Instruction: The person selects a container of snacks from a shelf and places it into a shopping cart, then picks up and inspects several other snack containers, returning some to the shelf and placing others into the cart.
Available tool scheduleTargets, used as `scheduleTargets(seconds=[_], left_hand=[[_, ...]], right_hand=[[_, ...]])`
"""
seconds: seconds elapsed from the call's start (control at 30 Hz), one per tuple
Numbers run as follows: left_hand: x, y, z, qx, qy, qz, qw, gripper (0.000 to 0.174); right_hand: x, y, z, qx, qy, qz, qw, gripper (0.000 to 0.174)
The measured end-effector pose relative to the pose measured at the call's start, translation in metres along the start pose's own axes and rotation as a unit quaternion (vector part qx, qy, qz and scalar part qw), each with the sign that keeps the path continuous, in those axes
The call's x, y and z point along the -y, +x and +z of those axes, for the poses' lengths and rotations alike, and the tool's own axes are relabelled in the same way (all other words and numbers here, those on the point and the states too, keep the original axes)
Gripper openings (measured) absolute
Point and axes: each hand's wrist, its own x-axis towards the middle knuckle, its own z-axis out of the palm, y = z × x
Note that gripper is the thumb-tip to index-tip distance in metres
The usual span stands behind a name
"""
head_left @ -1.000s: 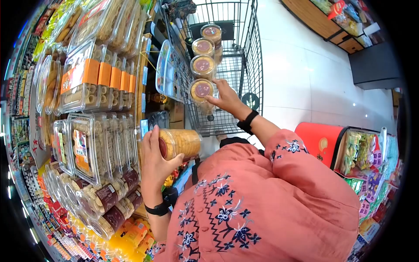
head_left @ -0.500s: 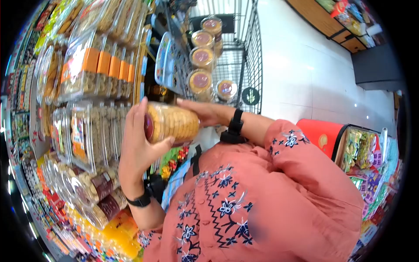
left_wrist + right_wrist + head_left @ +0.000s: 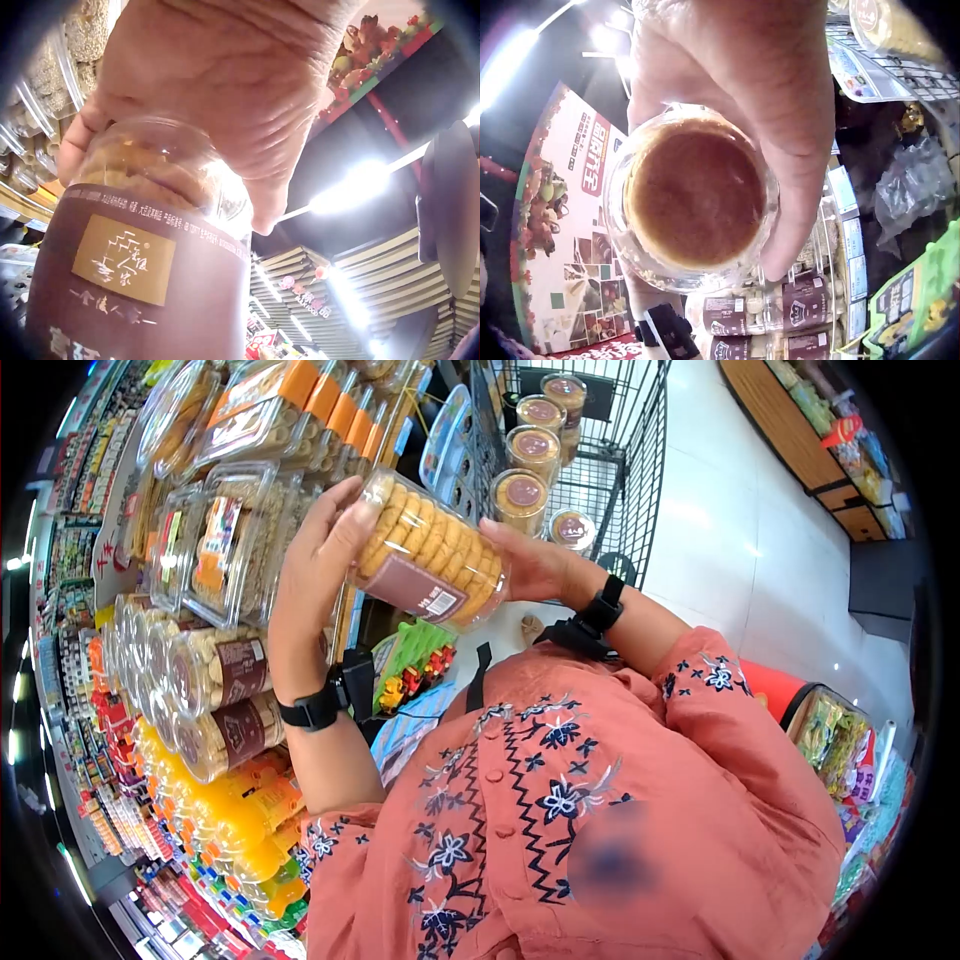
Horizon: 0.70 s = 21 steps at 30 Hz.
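Note:
A clear jar of round yellow cookies with a maroon label (image 3: 430,560) lies on its side between both hands. The left hand (image 3: 315,570) grips one end, its thumb on the near side. At the opposite end the right hand (image 3: 540,565) holds the jar, fingers partly hidden behind it. The left wrist view shows the maroon label (image 3: 142,277) below the left hand (image 3: 217,75). In the right wrist view, the right hand (image 3: 742,75) curls round the jar's round end (image 3: 697,199).
A wire shopping cart (image 3: 655,450) holds several similar jars (image 3: 520,495). Shelves at the left carry clear packs (image 3: 225,545), stacked jars (image 3: 235,735) and yellow-capped goods (image 3: 200,800). A red display bin (image 3: 770,690) stands at the right.
The right hand has left the jars in the cart and now holds the far end of the jar. The jar has been raised and turned, showing its label. The head view has shifted.

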Motion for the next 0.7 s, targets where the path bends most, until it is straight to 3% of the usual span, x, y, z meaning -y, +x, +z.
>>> scheduleTargets(seconds=[0.1, 0.37, 0.5, 0.6, 0.7], left_hand=[[-0.001, -0.013, -0.010, -0.024, -0.022, -0.019, 0.999, 0.061], [-0.019, -0.070, -0.038, -0.033, 0.005, -0.063, 0.997, 0.062], [-0.026, -0.104, -0.055, -0.030, -0.011, 0.002, 0.999, 0.064], [-0.015, -0.122, -0.075, -0.035, -0.033, -0.004, 0.999, 0.066], [-0.001, -0.144, -0.077, -0.112, -0.086, 0.016, 0.990, 0.069]], right_hand=[[-0.011, 0.000, 0.019, 0.010, -0.022, -0.009, 1.000, 0.081], [-0.045, 0.006, 0.079, -0.002, -0.095, -0.039, 0.995, 0.083], [-0.058, 0.014, 0.096, 0.015, -0.101, -0.036, 0.994, 0.086], [-0.071, 0.020, 0.108, 0.021, -0.075, -0.045, 0.996, 0.086], [-0.085, 0.028, 0.121, 0.032, -0.060, -0.048, 0.997, 0.087]])
